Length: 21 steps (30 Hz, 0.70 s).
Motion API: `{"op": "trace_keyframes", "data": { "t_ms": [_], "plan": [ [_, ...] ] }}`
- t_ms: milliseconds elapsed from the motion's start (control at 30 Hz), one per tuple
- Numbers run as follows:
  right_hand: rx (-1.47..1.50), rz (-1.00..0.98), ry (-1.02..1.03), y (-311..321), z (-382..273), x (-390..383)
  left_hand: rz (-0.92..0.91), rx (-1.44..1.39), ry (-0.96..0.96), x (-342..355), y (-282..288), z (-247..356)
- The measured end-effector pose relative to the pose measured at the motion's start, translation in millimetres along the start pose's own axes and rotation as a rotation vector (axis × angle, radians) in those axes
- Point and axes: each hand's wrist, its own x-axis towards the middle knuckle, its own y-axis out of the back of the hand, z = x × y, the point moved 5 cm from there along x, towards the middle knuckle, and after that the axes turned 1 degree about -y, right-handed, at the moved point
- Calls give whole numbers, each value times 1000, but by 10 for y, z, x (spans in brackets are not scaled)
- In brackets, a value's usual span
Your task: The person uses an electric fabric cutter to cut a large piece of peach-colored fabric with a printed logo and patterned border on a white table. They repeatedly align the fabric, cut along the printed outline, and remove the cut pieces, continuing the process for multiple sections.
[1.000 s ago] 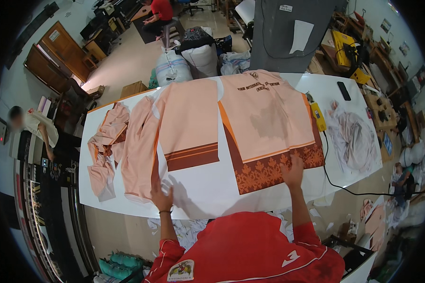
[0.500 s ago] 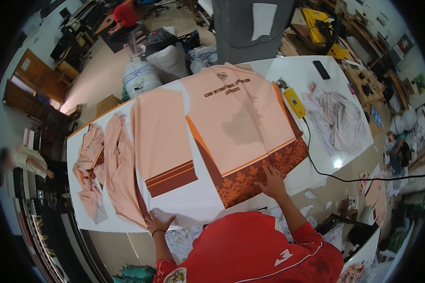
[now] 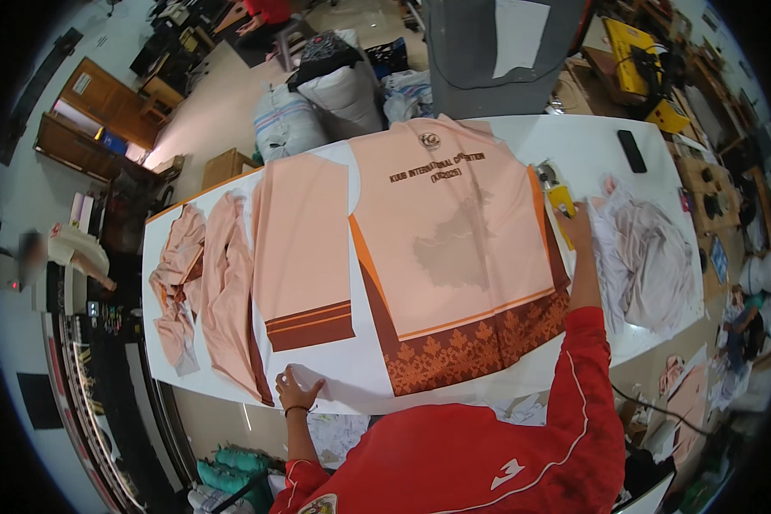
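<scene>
My right hand (image 3: 576,224) is closed round the yellow body of a corded electric fabric cutter (image 3: 559,198), whose metal head points away from me. The cutter lies beside the right edge of a large peach shirt panel (image 3: 403,248) with dark print, a grey patch and a brown patterned hem. At the table's near edge my left hand (image 3: 297,391) rests with thumb and fingers apart, holding nothing. Nearest to it are a long crumpled peach fabric piece (image 3: 227,300) and a flat peach panel (image 3: 304,244) with brown and orange stripes.
The white table (image 3: 334,377) also bears a bunched peach piece (image 3: 178,265) at left, a pale fabric heap (image 3: 651,257) and a black phone (image 3: 632,152) at right. Stuffed sacks (image 3: 338,103) and a grey cabinet (image 3: 480,60) stand beyond. Another person (image 3: 73,248) stands at left.
My right hand has left the patterned hem, moved up and right, and taken hold of the cutter. My left hand has come off the crumpled piece's lower end. The view has shifted.
</scene>
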Motion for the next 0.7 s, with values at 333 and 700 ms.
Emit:
{"op": "trace_keyframes", "data": {
  "t_ms": [333, 700],
  "plan": [
    [647, -264, -195, 270, 129, -429, -28, 12, 111, -173, 18, -88],
    [759, -446, -326, 257, -247, -3792, 141, -15, -148, -47, 111, -333]
  ]
}}
